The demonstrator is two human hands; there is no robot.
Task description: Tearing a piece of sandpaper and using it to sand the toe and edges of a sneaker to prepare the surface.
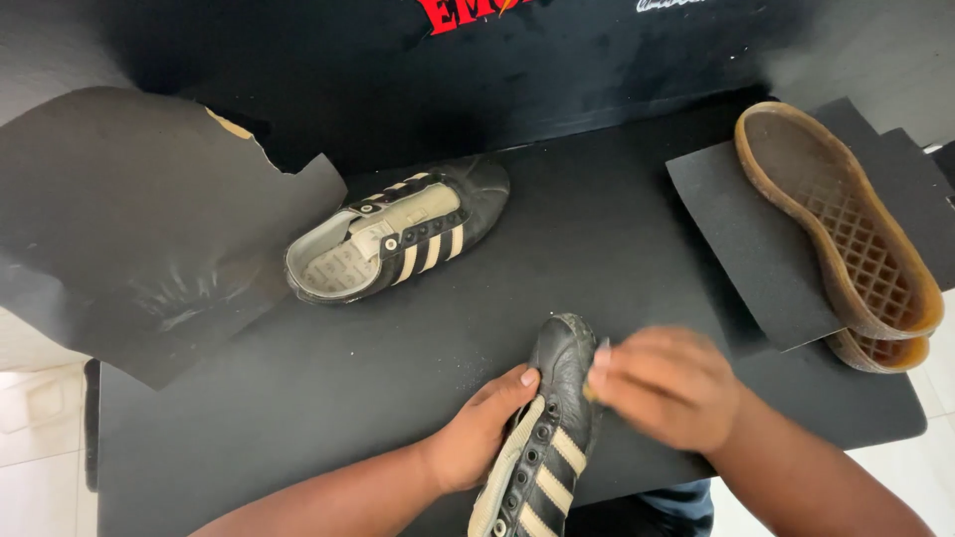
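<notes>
Between both hands, shoe [553, 418] toe-away.

Second black shoe [403, 237] with pale stripes lies on its side mid-counter, laces out, opening facing left, toe pointing right. Two tan rubber soles [846, 229] stacked at the right, tread side up, grid pattern showing. They rest partly on a dark rectangular sheet [741, 239], with more dark sheets under it at the right edge. Big torn dark sheet [129, 219] covers the far left, curled at its upper edge. Black counter [298, 398] underneath, light specks scattered on it. Pale tiled floor [40, 438] at lower left.
</notes>
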